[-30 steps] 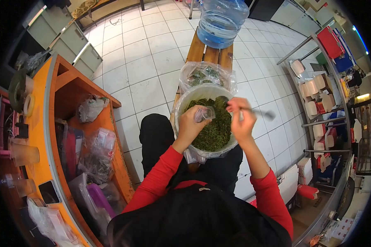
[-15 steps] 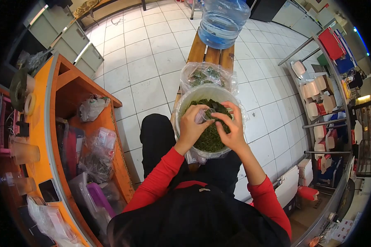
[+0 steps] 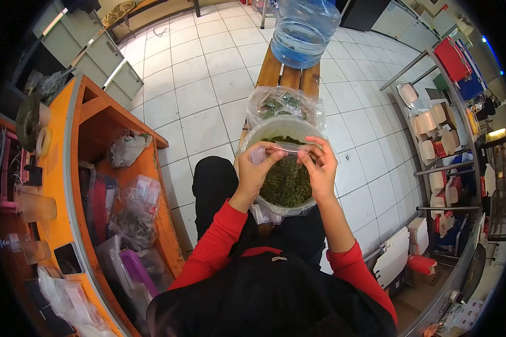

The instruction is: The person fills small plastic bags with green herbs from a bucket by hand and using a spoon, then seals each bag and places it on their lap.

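Observation:
A small clear plastic bag (image 3: 289,147) is stretched between my two hands, above a white tub (image 3: 251,140) lined with plastic. Chopped green leaves (image 3: 289,185) fill much of the tub. My left hand (image 3: 255,168) pinches the bag's left edge, and more folded clear plastic (image 3: 257,155) shows in that hand. At the right edge, the fingers of my right hand (image 3: 320,168) are pressed together on the same bag.
Behind the tub, a plastic bag of leaves (image 3: 275,104) and a large blue water bottle (image 3: 303,33) stand on a wooden bench (image 3: 289,77). An orange counter (image 3: 70,210) is at left, a metal rack (image 3: 447,168) at right.
My hands have moved apart, and the clear bag between them is now pulled out wide. My right hand's fingers have closed on its edge.

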A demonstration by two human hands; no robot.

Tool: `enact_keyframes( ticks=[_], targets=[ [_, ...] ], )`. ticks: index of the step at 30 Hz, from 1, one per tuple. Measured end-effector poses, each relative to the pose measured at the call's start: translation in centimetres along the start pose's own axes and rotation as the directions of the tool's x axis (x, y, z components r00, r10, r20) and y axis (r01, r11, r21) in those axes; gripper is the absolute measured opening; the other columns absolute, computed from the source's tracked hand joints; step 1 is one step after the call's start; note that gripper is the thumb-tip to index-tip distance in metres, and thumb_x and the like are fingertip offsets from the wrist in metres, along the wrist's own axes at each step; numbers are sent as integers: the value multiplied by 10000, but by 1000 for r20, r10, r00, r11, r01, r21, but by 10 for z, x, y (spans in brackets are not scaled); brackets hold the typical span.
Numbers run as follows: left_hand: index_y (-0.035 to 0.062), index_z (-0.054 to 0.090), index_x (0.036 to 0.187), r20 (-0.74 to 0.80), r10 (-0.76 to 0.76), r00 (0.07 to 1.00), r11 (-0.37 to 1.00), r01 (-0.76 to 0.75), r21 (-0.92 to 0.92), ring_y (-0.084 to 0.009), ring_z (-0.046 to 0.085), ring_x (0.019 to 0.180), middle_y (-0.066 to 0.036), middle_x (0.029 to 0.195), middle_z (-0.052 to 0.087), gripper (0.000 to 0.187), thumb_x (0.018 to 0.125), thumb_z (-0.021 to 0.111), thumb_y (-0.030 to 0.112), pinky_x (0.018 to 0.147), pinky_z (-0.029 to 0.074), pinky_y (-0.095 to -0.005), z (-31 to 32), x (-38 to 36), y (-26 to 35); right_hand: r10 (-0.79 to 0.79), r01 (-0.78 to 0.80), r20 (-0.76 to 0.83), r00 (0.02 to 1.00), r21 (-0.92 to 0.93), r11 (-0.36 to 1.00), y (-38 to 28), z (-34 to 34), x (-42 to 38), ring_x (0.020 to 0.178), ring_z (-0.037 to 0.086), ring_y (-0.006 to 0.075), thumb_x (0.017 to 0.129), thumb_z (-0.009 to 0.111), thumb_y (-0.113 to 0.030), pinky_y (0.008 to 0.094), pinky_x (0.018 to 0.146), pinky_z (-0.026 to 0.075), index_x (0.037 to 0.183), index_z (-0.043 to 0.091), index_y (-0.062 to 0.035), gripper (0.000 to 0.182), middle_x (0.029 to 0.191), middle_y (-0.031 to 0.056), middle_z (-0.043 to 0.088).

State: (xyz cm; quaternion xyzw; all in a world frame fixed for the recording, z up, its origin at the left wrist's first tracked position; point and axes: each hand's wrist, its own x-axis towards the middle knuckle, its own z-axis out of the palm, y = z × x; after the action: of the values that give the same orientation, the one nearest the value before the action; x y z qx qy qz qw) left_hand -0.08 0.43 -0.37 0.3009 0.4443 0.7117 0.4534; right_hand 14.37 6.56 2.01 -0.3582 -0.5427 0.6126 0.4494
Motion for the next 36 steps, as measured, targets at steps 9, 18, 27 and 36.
enact_keyframes(
  ticks=[9,18,27,36],
  targets=[
    [-30,693,969,7,49,999,991,-50,123,-108,632,818,-67,878,692,164,832,723,55,775,495,-247,0,-1,20,-117,116,-37,992,-27,993,3,-1,-1,815,578,111,793,727,6,251,766,446,813,672,10,58,840,34,645],
    [-38,674,927,17,157,988,949,-155,274,-104,619,815,-68,859,685,123,870,675,71,748,493,-263,8,-7,19,-124,134,63,990,-179,975,-3,11,-6,807,603,111,768,756,-30,248,764,458,851,689,10,113,839,42,663],
    [-43,689,899,56,146,988,972,-153,176,-119,620,803,-75,832,682,163,903,645,114,741,481,-250,-1,-7,13,-66,89,142,988,-161,983,-5,5,-2,740,629,122,828,685,1,236,676,491,857,704,33,48,821,64,687],
    [-27,504,1272,212,-264,941,870,327,-369,-153,623,833,-121,1111,631,397,915,599,118,746,487,-253,-33,13,2,-214,237,103,971,-440,866,-38,-12,50,962,660,202,941,528,-33,281,726,548,1159,626,27,246,1074,144,670]
  ],
)
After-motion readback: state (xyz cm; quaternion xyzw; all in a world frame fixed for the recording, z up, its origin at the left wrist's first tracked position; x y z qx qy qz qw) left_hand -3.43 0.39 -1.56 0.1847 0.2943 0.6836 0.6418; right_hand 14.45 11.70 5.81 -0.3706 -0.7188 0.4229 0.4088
